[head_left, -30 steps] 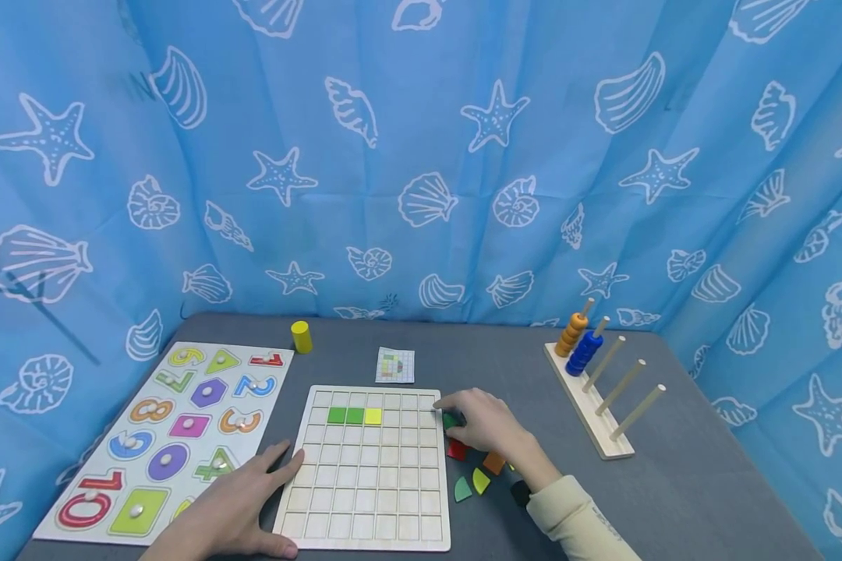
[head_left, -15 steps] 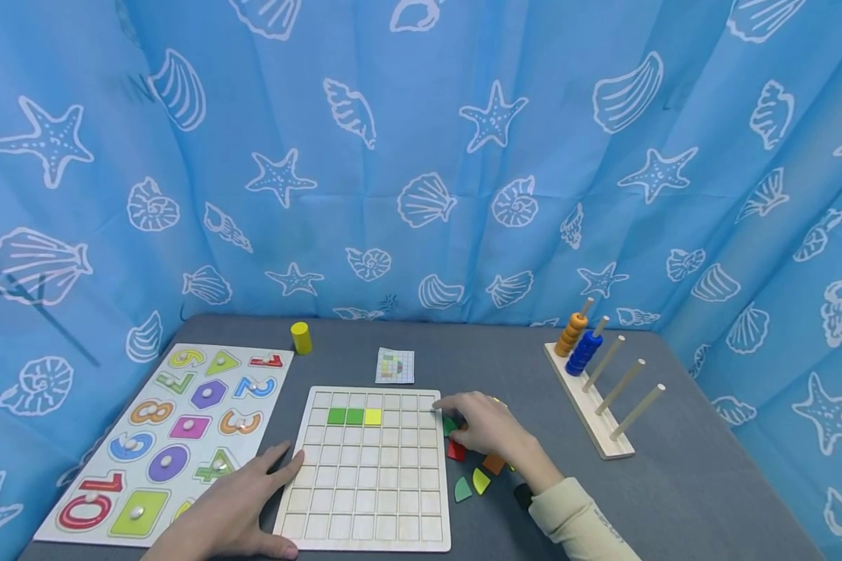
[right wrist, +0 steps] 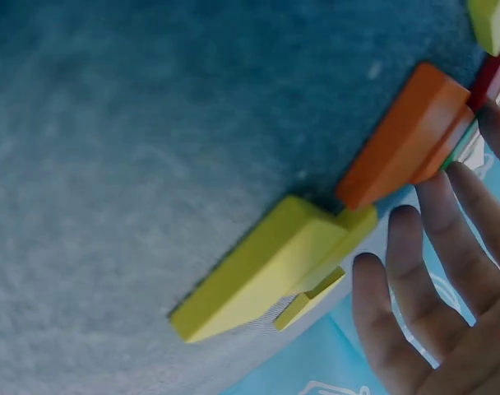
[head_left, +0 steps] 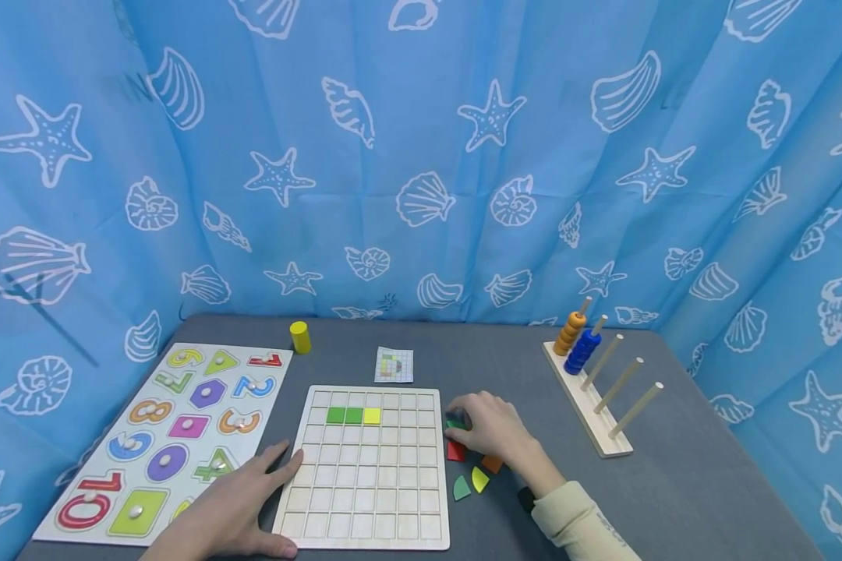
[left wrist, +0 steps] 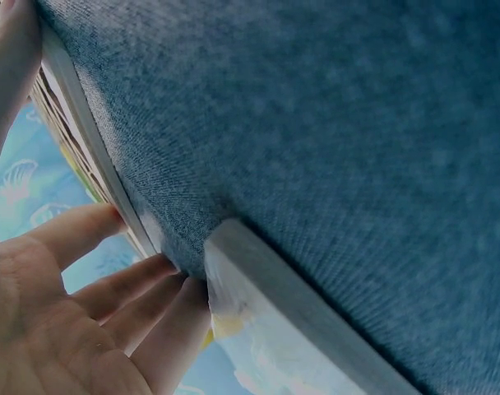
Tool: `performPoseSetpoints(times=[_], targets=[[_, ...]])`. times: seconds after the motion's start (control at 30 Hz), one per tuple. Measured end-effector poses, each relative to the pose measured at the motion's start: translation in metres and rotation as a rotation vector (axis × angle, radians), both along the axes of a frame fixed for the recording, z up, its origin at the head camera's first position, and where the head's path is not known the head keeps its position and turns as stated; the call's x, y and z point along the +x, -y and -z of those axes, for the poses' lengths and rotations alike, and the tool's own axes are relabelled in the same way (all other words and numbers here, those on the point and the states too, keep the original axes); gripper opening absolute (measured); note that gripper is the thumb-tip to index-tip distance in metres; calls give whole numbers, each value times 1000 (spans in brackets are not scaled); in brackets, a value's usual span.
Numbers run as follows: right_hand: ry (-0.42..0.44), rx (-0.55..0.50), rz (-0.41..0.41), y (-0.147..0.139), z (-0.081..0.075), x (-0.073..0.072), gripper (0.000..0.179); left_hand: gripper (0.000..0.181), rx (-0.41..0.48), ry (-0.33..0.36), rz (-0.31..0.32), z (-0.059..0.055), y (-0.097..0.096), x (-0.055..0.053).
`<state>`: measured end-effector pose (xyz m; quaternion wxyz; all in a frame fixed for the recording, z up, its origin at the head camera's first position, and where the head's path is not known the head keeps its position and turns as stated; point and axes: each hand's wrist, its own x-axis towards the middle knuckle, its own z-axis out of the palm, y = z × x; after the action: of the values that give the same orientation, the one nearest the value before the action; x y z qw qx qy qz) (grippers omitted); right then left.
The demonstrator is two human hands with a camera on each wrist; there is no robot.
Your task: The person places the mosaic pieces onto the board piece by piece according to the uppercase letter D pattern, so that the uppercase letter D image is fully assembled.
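Observation:
A pale wooden grid board (head_left: 365,499) lies flat in the head view. Two green square tiles (head_left: 344,415) and one yellow square tile (head_left: 371,416) sit side by side in its second row. My left hand (head_left: 235,499) rests along the board's left edge, fingers spread, thumb by the near corner. Right of the board, my right hand (head_left: 489,425) is over loose pieces, thumb and index finger around a green piece (head_left: 454,425); whether they grip it is unclear. Near it are a red piece (head_left: 456,450), an orange piece (right wrist: 406,136) and a yellow piece (right wrist: 262,267).
A number-and-shape puzzle board (head_left: 182,425) lies left. A small printed pattern card (head_left: 394,365) and a yellow cylinder (head_left: 300,337) stand behind the grid board. At right is a peg stand (head_left: 589,405) with orange and blue rings. Blue curtains (head_left: 421,156) surround the table.
My right hand has drawn slightly right, its index finger leaving the board's right edge. My left hand and the tiles on the board have stayed in place.

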<state>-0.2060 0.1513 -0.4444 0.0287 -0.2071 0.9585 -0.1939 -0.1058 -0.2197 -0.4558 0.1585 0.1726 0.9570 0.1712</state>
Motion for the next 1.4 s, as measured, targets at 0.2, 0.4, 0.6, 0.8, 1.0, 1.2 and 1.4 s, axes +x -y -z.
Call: performPoseSetpoints(times=[0.2,0.4,0.6,0.8,1.0,1.2,1.4], targets=[[80,-13,-6,0,-3,1,32,123,0,1,-4,0,0,0],[91,-15,-17,0,-4,1,28,124,3,-3,-6,1,0,0],[77,-39,-34,1,-2,0,22,123,0,1,-8,2,0,-1],[52,-60,-22,2,-2,0,16,123,-3,8,-12,1,0,-1],[38,-81,-19,8,-7,2,15,124,-2,17,-17,1,-1,0],[7,-116,-72,17,-13,5,25,124,-2,20,-19,1,-1,-1],[-7,-135,-113,29,-16,7,21,123,-9,24,-24,1,-1,0]])
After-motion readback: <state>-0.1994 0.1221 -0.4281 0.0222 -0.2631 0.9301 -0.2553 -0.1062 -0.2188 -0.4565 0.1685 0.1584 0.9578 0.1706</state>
